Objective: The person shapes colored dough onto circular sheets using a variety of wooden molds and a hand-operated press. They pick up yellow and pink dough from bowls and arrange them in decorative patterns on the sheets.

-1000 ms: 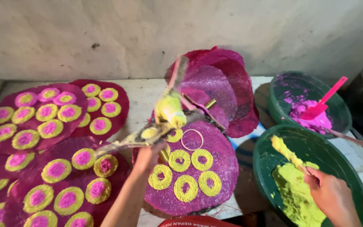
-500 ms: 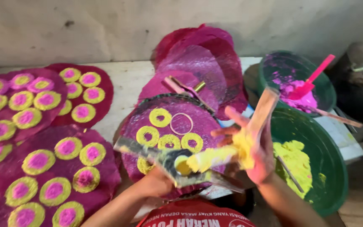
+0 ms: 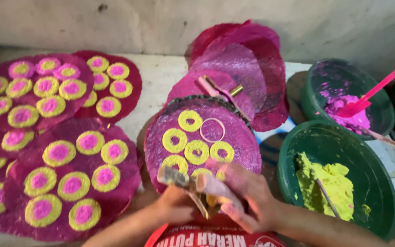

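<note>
On the far left of the table, magenta sheets lie overlapping, each dotted with yellow rings that have pink centres. Right of them, near the middle, a round purple tray carries yellow rings with open centres, plus one thin empty ring mould lying flat among them. At the tray's near edge the left hand is curled around the lower end of a smeared flat tool, and the right hand, just beside it, has its fingers closed over the same tool; motion blur hides the exact grip. Behind the tray, a stack of magenta sheets leans against the wall. Further right, a green bowl holds yellow paste, and behind it a second green bowl holds pink paste and a pink spatula.
</note>
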